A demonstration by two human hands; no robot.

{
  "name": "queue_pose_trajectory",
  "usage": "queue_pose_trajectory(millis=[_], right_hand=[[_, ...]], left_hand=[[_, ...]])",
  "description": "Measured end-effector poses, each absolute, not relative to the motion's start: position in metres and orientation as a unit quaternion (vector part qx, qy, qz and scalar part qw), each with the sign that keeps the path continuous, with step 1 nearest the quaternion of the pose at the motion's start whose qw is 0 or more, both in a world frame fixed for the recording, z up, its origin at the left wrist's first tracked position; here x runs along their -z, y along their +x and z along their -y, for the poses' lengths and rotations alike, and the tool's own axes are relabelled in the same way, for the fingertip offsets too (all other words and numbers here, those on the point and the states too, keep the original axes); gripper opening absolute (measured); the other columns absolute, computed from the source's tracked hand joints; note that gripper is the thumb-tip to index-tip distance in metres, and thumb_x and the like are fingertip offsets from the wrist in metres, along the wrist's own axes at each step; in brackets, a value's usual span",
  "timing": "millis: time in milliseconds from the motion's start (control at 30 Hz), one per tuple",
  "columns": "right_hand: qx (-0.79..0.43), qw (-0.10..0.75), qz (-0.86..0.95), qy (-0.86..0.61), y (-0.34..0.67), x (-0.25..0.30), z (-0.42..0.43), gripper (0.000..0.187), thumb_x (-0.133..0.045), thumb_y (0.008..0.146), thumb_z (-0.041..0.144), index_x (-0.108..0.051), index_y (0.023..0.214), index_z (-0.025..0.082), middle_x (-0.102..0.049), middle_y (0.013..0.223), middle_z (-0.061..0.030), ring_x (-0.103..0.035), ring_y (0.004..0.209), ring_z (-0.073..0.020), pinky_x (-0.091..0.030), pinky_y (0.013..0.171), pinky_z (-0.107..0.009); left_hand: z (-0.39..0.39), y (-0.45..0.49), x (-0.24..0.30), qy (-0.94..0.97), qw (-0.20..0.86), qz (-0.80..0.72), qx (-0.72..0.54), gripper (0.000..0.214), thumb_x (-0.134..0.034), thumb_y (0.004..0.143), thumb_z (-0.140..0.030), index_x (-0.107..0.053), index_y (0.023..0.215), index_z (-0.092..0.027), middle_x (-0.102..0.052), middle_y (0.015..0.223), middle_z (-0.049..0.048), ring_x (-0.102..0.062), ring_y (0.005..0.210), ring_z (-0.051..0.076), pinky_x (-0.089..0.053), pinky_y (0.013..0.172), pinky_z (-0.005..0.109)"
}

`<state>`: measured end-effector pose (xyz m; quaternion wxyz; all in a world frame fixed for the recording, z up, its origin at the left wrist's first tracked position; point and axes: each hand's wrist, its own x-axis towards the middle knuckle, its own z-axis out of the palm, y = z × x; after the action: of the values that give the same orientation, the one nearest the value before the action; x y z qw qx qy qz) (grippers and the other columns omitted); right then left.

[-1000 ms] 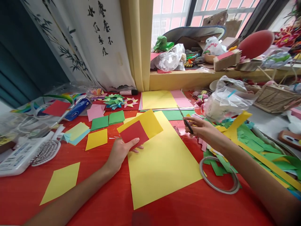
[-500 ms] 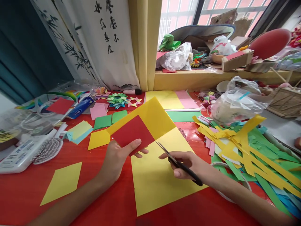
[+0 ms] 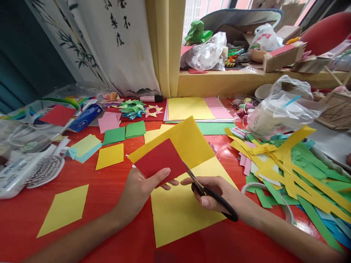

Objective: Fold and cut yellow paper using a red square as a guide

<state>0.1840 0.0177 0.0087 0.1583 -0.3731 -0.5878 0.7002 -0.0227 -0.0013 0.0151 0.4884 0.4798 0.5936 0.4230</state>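
My left hand [image 3: 149, 191] pinches a red paper square [image 3: 161, 160] laid over a larger golden-yellow sheet [image 3: 189, 135], thumb on top and fingers underneath. Black-handled scissors [image 3: 219, 201] are in my right hand [image 3: 216, 190], with its index finger pointing left. Their blades reach the right-hand edge of the red square, overlapping the golden sheet; how far apart the blades are is hard to see. Beneath both hands a large pale yellow sheet [image 3: 186, 219] lies on the red table [image 3: 115, 241].
Cut paper scraps [image 3: 287, 171] and a tape roll [image 3: 287, 212] lie on the right. Green squares [image 3: 113, 135], a yellow square [image 3: 110, 156], a pale yellow piece [image 3: 64, 208] and a hairbrush [image 3: 48, 170] lie leftward. Behind are stacked sheets [image 3: 186, 108] and a plastic bag [image 3: 282, 113].
The scissors have moved up to the paper, their blades now at the red square's right edge. The held papers have shifted slightly to the right. The view has tilted down a little.
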Motion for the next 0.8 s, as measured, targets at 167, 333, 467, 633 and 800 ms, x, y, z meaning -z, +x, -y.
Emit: queue_pose_trajectory(millis=[167, 333, 467, 633, 800], right_hand=[[-0.697, 0.171, 0.589, -0.372, 0.183, -0.008, -0.016, 0.054, -0.063, 0.069, 0.050, -0.055, 0.112, 0.017, -0.047, 0.074, -0.0003, -0.044, 0.066, -0.0114, -0.035, 0.058, -0.023], [-0.691, 0.174, 0.580, -0.395, 0.179, -0.013, -0.015, 0.047, -0.064, 0.069, 0.047, -0.056, 0.104, 0.016, -0.045, 0.070, 0.0013, -0.041, 0.063, -0.0098, -0.033, 0.057, -0.021], [-0.676, 0.179, 0.594, -0.398, 0.175, -0.013, -0.014, 0.037, -0.063, 0.071, 0.044, -0.055, 0.093, 0.016, -0.041, 0.066, 0.0030, -0.037, 0.059, -0.0083, -0.031, 0.053, -0.020], [-0.645, 0.186, 0.629, -0.393, 0.175, -0.004, -0.011, 0.032, -0.057, 0.076, 0.046, -0.053, 0.090, 0.017, -0.037, 0.063, 0.0031, -0.037, 0.056, -0.0089, -0.031, 0.050, -0.021], [-0.631, 0.185, 0.642, -0.395, 0.175, 0.001, -0.010, 0.030, -0.052, 0.079, 0.046, -0.051, 0.088, 0.017, -0.039, 0.062, 0.0024, -0.037, 0.054, -0.0090, -0.031, 0.048, -0.021]], left_hand=[[0.002, -0.021, -0.016, 0.481, 0.496, -0.576, -0.436, 0.018, -0.063, 0.071, -0.034, -0.070, 0.061, -0.022, -0.070, 0.060, -0.0008, -0.067, 0.061, 0.018, -0.053, 0.058, 0.022], [0.002, -0.021, -0.015, 0.485, 0.489, -0.582, -0.433, 0.020, -0.062, 0.072, -0.034, -0.070, 0.059, -0.021, -0.071, 0.062, -0.0006, -0.066, 0.058, 0.015, -0.052, 0.058, 0.020], [0.002, -0.022, -0.016, 0.495, 0.478, -0.591, -0.421, 0.021, -0.061, 0.072, -0.035, -0.071, 0.059, -0.021, -0.071, 0.063, 0.0001, -0.064, 0.054, 0.015, -0.052, 0.058, 0.022], [0.003, -0.022, -0.017, 0.502, 0.476, -0.593, -0.412, 0.026, -0.059, 0.073, -0.036, -0.070, 0.056, -0.020, -0.071, 0.065, 0.0023, -0.064, 0.054, 0.016, -0.052, 0.062, 0.024], [0.002, -0.022, -0.016, 0.499, 0.486, -0.584, -0.416, 0.025, -0.059, 0.073, -0.036, -0.071, 0.058, -0.021, -0.071, 0.066, 0.0016, -0.064, 0.055, 0.015, -0.052, 0.061, 0.022]])
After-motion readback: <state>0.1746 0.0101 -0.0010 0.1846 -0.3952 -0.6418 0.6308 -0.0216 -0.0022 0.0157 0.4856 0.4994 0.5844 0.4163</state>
